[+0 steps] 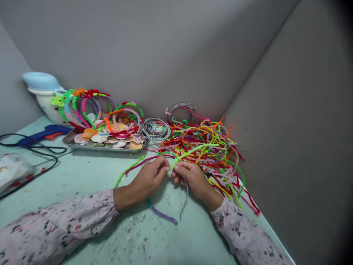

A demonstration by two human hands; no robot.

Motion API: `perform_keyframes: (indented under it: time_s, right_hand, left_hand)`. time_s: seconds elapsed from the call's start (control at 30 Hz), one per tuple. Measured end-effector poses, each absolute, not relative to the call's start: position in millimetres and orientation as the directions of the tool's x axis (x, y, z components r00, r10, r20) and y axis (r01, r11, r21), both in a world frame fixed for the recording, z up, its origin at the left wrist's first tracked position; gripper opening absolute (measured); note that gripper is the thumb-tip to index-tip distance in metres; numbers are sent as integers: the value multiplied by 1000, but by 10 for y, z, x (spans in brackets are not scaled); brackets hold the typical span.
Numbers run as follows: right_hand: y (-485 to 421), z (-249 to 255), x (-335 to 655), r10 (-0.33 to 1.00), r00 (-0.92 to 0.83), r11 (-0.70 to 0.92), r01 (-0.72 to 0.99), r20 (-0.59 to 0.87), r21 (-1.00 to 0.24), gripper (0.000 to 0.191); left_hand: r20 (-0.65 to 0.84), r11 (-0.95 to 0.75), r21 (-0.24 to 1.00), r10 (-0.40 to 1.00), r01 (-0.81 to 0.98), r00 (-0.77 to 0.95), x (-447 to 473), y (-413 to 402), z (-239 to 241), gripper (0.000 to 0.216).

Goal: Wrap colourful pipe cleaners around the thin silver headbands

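My left hand (pixel 150 177) and my right hand (pixel 191 177) meet fingertip to fingertip over the pale green table (pixel 82 176). Both are pinched shut. The right hand grips a grey plastic headband (pixel 185 200) whose free end curves down toward me, and it also pinches a light green pipe cleaner (pixel 193 150) that runs up to the right. The left hand pinches a maroon pipe cleaner (pixel 143 162) lying beside a green one (pixel 128 170) that trails to the left. A purple and teal pipe cleaner (pixel 162 215) lies below the hands.
A big heap of coloured pipe cleaners (pixel 209 143) fills the corner by the right wall. A metal tray (pixel 104 145) holds shells and wrapped headbands (pixel 91 106). Bare grey headbands (pixel 156 129), a blue glue gun (pixel 44 133), black cables (pixel 33 149) and a white pot (pixel 44 95) stand left.
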State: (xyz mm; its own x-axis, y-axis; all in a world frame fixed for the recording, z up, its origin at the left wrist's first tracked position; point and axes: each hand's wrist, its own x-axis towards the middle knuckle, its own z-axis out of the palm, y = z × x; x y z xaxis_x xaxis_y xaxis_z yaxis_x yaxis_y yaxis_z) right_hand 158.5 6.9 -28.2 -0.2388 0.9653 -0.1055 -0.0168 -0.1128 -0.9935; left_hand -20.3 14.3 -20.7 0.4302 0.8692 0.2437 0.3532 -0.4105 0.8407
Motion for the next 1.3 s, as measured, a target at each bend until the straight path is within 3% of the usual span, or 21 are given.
perform_keyframes:
  time_s: [0.93,1.3]
  right_hand:
    - [46,-326,1577,976,-217,-4,76,-20,-997,23]
    - [47,-365,1653,937,-281,298,329,208,-896,17]
  left_hand:
    - [198,-382,836,880,394,432,-220,159,-169,16]
    - [159,-351,841,888,412,431,-235,204,-179,14]
